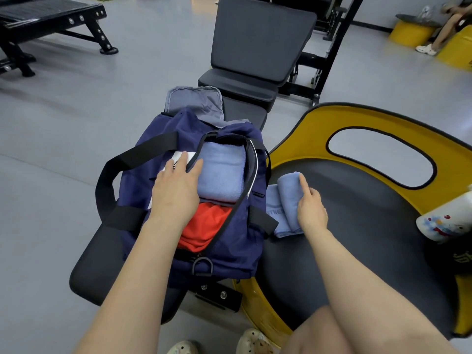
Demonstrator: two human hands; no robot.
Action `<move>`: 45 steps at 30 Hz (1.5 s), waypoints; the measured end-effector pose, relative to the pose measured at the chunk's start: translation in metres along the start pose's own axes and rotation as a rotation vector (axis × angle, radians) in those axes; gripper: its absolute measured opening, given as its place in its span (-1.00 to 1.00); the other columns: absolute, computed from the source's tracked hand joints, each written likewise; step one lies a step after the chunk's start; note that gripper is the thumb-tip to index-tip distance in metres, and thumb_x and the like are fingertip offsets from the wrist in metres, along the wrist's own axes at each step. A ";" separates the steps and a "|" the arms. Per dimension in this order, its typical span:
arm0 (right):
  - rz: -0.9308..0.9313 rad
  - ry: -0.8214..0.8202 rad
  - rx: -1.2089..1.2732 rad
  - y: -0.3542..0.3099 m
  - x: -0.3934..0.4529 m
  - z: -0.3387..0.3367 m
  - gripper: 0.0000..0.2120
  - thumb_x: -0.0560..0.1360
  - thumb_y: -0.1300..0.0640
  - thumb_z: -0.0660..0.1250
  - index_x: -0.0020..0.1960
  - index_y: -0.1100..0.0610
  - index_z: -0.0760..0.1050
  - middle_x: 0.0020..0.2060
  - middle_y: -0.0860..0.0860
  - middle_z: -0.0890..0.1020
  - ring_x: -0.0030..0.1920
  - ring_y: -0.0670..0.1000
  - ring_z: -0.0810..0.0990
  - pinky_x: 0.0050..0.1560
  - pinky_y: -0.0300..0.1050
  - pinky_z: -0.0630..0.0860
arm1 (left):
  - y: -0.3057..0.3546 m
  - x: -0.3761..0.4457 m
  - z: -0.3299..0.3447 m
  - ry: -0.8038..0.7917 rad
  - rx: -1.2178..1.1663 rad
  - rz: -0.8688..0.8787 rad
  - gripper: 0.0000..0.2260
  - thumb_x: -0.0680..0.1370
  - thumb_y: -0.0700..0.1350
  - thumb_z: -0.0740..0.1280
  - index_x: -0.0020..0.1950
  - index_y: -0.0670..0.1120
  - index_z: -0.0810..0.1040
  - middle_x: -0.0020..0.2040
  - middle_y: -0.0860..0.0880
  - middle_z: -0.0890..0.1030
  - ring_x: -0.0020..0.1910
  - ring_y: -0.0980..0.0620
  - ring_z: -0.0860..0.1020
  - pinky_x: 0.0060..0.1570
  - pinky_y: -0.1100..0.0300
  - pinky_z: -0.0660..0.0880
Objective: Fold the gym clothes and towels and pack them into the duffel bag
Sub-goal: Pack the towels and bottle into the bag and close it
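Currently itemised: one navy duffel bag (204, 254), unzipped, lying on a black padded surface (94, 259). Inside, at the far end, a folded light-blue towel (219, 175); at the near end, a red-orange garment (204, 226) — both in the main compartment. A white panel with a dark mark (182, 157) shows on the bag's left flank; the marking is too covered to read. Black carry strap (112, 175) loops out to the left.

Left hand (176, 190) — fingers straight, lying on the bag's left edge beside the towel, grip holding nothing.

Right hand (310, 208) — grip curled over a second light-blue towel (286, 203), partly rolled, index finger extended along it. This towel rests on the black seat pad of a yellow-rimmed seat (357, 118), just beside the bag. Printed lettering on its lower corner, possibly "THE...", only partly legible.

White bottle with coloured print (444, 221) at the right edge.
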State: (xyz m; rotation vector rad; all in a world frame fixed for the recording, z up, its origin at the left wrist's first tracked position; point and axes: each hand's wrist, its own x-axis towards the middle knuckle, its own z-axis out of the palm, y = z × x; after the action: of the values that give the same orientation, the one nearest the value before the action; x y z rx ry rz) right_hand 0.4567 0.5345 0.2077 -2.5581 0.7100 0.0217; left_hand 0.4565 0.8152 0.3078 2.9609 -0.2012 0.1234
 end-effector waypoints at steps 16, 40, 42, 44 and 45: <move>0.205 -0.092 0.145 0.004 0.011 -0.006 -0.17 0.48 -0.28 0.29 0.53 0.16 0.09 0.42 0.19 0.35 0.42 0.25 0.27 0.37 0.14 0.24 | -0.003 0.000 0.000 0.040 -0.018 0.029 -0.41 0.53 -0.35 0.10 0.55 -0.06 0.10 0.54 -0.09 0.08 0.44 -0.13 0.17 0.29 0.00 0.25; -0.114 0.015 0.924 -0.062 -0.001 -0.070 -0.79 0.50 0.08 0.39 0.10 0.12 0.51 0.04 0.05 0.62 0.08 0.10 0.60 0.04 0.01 0.55 | -0.014 0.006 -0.003 0.049 -0.239 -0.030 -0.38 0.53 -0.43 0.05 0.54 0.00 0.16 0.54 0.08 0.13 0.40 -0.06 0.29 0.14 -0.03 0.42; -0.256 0.057 0.878 -0.081 -0.010 -0.084 -0.82 0.51 0.11 0.38 0.10 0.10 0.50 -0.03 -0.04 0.61 0.02 0.00 0.58 -0.10 -0.21 0.53 | -0.016 0.008 -0.004 0.051 -0.280 -0.047 -0.36 0.52 -0.44 0.04 0.54 0.02 0.15 0.54 0.09 0.13 0.44 -0.03 0.26 0.19 0.01 0.38; -0.402 0.099 0.845 -0.103 -0.020 -0.099 -0.82 0.51 0.12 0.37 0.10 0.08 0.50 -0.07 -0.09 0.60 -0.03 -0.09 0.56 -0.14 -0.31 0.47 | -0.019 0.010 -0.004 0.052 -0.314 -0.065 -0.34 0.52 -0.45 0.04 0.55 0.04 0.13 0.55 0.09 0.11 0.48 0.00 0.21 0.23 0.08 0.33; -0.466 0.108 0.839 -0.114 -0.026 -0.105 -0.81 0.51 0.13 0.38 0.11 0.07 0.51 -0.07 -0.10 0.61 -0.03 -0.11 0.57 -0.13 -0.31 0.48 | -0.020 0.012 -0.004 0.050 -0.324 -0.074 -0.34 0.52 -0.44 0.04 0.55 0.05 0.12 0.55 0.10 0.10 0.48 0.01 0.20 0.24 0.11 0.32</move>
State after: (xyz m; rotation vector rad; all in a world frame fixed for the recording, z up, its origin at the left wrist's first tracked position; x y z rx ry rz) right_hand 0.4784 0.5850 0.3555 -1.8465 0.0847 -0.4680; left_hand 0.4705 0.8338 0.3097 2.6352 -0.0941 0.1403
